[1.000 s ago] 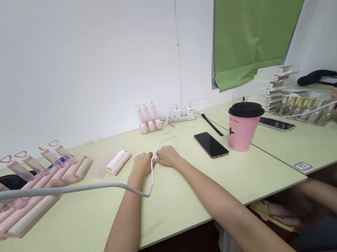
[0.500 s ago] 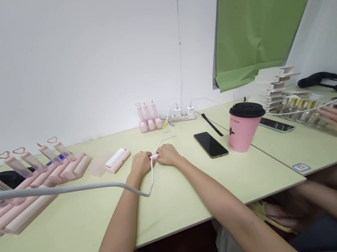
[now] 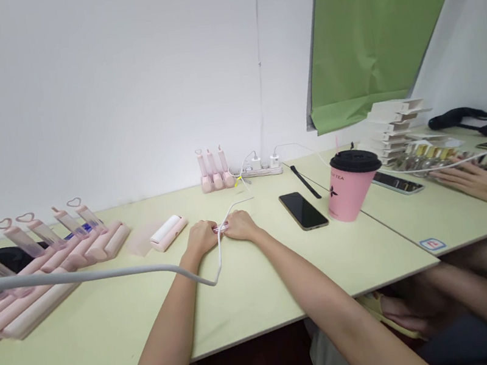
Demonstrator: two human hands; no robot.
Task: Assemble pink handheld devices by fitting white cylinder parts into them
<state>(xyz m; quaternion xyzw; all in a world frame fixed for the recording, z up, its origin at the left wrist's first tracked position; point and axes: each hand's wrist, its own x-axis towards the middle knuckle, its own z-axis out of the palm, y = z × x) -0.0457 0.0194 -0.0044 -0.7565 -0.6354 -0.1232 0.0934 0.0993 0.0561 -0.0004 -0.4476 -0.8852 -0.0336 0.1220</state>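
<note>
Both hands rest close together on the pale table (image 3: pixel 251 292). My left hand (image 3: pixel 203 237) is closed on one end of a small pink and shiny object (image 3: pixel 220 228), and my right hand (image 3: pixel 240 226) is closed on its other end. Most of that object is hidden by the fingers, so what it is cannot be told. A white cable (image 3: pixel 219 260) passes in front of it. To the left of my left hand lies a pink and white case (image 3: pixel 169 232). A black phone (image 3: pixel 303 210) lies to the right of my right hand.
Several pink tubes with heart tops (image 3: pixel 81 239) lie at the left. Three pink pieces (image 3: pixel 216 177) and a power strip (image 3: pixel 262 171) stand by the wall. Right of the phone is a pink cup (image 3: pixel 350 190). Another person's hand (image 3: pixel 474 180) reaches over small bottles at the far right.
The other person's hand at the right has moved left over the bottles and lies flatter. My hands have stayed nearly in place on the small object. The view has shifted slightly.
</note>
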